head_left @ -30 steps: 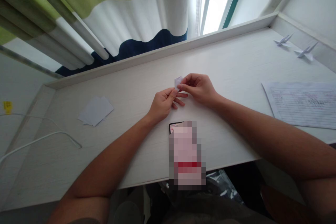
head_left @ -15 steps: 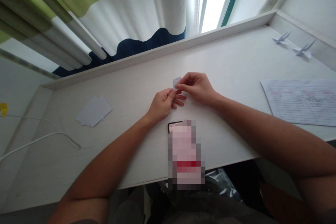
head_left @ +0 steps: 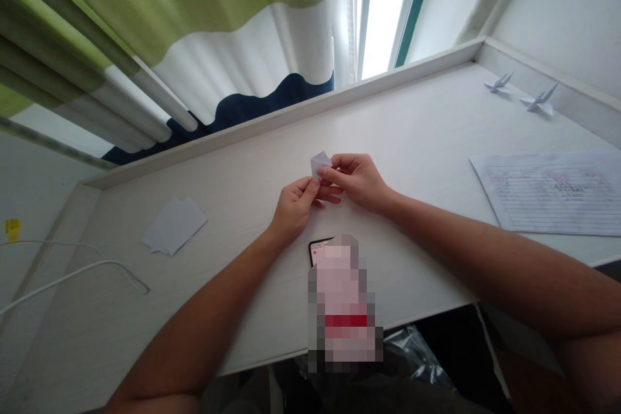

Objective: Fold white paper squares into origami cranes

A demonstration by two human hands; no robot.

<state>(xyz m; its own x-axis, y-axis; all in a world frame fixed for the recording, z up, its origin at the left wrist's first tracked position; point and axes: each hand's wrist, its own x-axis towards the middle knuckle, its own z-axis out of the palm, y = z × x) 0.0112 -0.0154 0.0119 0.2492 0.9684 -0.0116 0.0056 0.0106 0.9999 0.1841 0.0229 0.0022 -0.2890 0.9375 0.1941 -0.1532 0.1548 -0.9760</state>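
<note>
A small folded piece of white paper [head_left: 320, 161] is held up between both hands over the middle of the white desk [head_left: 252, 310]. My left hand [head_left: 294, 207] pinches its lower edge between thumb and fingers, the other fingers reaching out to the right beneath. With thumb and forefinger, my right hand [head_left: 359, 180] grips its right side. Crease lines show on the paper's face; its back is hidden. Close below the hands lies a phone [head_left: 320, 244], mostly blurred out by a pixel block.
White paper squares [head_left: 174, 226] lie loosely stacked at left, near a white cable [head_left: 107, 264]. Two folded paper figures [head_left: 538, 101] stand at the back right. A written, lined sheet [head_left: 553, 191] rests at right. A raised rim [head_left: 291, 119] borders the desk below the curtain [head_left: 233, 45].
The paper has turned so that more of its creased face shows above the fingers. My right hand has come lower and closer against my left. The camera view has tilted and shifted slightly.
</note>
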